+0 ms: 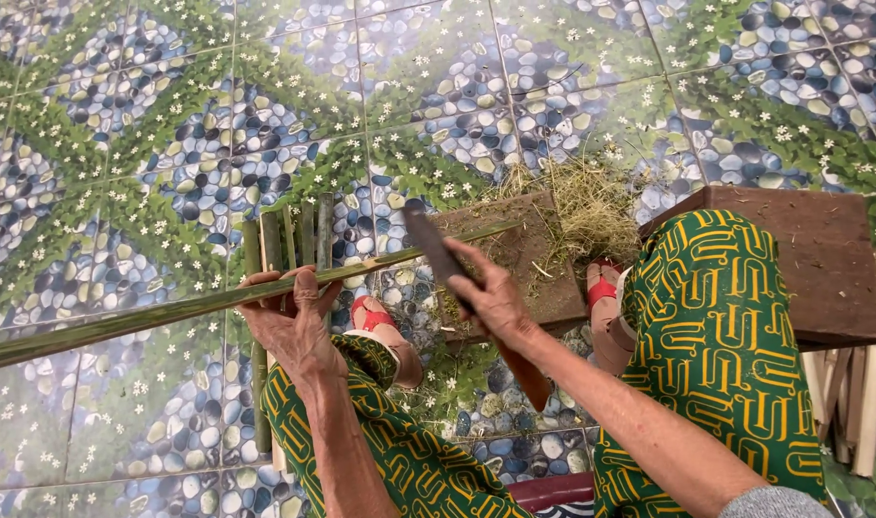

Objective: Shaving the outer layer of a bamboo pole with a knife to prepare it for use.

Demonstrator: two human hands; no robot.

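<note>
My left hand (289,321) grips a long green bamboo strip (150,317) that runs from the far left edge across to the wooden chopping board (524,254). My right hand (490,297) holds a dark-bladed knife (433,245) by its wooden handle, the blade lying against the strip near its right end. The strip's tip rests over the board. Both my knees in green and yellow patterned trousers flank the hands.
Several split green bamboo pieces (289,235) lie on the pebble-patterned tile floor behind my left hand. A heap of thin shavings (591,201) sits past the board. A brown wooden stool (821,259) and pale wooden slats (864,384) stand at the right. Red sandals (603,288) are on my feet.
</note>
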